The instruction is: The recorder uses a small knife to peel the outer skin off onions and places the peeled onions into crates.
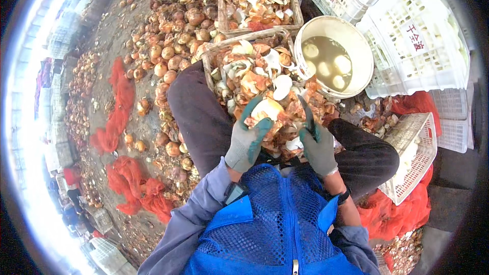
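Note:
My left hand (244,143), in a grey glove with a green coating, grips a pale, partly peeled onion (268,109) with fingers and thumb around its sides. In my gloved right hand (318,148) is a knife (306,111), its dark narrow blade pointing away from me, to the right of the onion and apart from it. Under both hands lies a heap of onion skins (250,80) in a plastic crate (206,69) between my knees. A white bucket (365,55) stands just beyond on the right, with several peeled onions (342,64) in murky water.
Another crate (222,11) of skins stands beyond. Unpeeled onions (168,52) pile up on the left, near red mesh bags (121,103). White crates (416,46) are stacked at right, bearing writing; a smaller tilted basket (416,160) sits by my right knee. A person's hand (154,0) shows far off.

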Demonstrator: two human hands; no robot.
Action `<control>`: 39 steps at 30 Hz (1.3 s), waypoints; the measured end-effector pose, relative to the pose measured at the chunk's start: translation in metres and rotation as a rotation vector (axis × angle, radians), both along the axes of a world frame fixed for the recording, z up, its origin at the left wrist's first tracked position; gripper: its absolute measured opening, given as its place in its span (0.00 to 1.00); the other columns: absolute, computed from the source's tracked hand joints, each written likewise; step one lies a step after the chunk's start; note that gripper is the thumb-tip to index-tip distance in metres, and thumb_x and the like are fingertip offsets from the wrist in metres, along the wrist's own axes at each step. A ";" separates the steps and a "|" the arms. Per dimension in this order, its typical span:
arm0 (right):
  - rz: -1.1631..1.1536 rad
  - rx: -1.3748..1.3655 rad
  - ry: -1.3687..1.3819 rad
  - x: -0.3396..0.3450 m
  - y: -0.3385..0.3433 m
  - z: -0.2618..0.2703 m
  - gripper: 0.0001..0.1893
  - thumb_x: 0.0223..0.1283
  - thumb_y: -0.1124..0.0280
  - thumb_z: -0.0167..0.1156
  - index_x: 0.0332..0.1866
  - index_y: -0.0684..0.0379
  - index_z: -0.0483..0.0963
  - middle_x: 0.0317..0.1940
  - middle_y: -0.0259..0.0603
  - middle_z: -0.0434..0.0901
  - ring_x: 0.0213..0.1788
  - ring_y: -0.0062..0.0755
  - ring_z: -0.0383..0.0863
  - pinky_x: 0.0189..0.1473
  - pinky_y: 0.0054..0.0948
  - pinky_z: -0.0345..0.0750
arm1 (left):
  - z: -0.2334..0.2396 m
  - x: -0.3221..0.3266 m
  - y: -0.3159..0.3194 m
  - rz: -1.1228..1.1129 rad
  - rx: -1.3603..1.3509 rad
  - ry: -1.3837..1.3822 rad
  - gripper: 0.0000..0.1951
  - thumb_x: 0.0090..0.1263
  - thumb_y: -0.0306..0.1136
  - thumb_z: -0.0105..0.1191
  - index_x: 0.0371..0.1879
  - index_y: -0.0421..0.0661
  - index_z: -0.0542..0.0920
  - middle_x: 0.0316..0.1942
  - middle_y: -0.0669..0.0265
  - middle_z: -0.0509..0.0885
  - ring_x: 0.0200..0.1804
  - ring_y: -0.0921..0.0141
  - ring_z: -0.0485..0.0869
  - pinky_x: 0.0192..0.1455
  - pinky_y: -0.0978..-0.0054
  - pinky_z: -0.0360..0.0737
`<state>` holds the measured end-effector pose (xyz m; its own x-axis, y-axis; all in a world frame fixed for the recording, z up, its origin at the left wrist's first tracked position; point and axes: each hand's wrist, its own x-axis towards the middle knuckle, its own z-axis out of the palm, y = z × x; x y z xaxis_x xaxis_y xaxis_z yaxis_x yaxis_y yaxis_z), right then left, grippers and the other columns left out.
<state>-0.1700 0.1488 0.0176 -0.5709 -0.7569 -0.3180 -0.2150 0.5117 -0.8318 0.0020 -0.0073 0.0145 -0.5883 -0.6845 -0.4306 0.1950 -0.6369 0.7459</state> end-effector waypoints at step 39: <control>0.334 -0.069 0.401 0.019 -0.018 0.016 0.36 0.80 0.64 0.56 0.88 0.64 0.57 0.64 0.62 0.83 0.55 0.61 0.89 0.53 0.55 0.85 | -0.019 -0.021 0.011 0.035 0.028 -0.082 0.26 0.82 0.32 0.67 0.77 0.44 0.79 0.61 0.69 0.88 0.56 0.77 0.85 0.58 0.77 0.83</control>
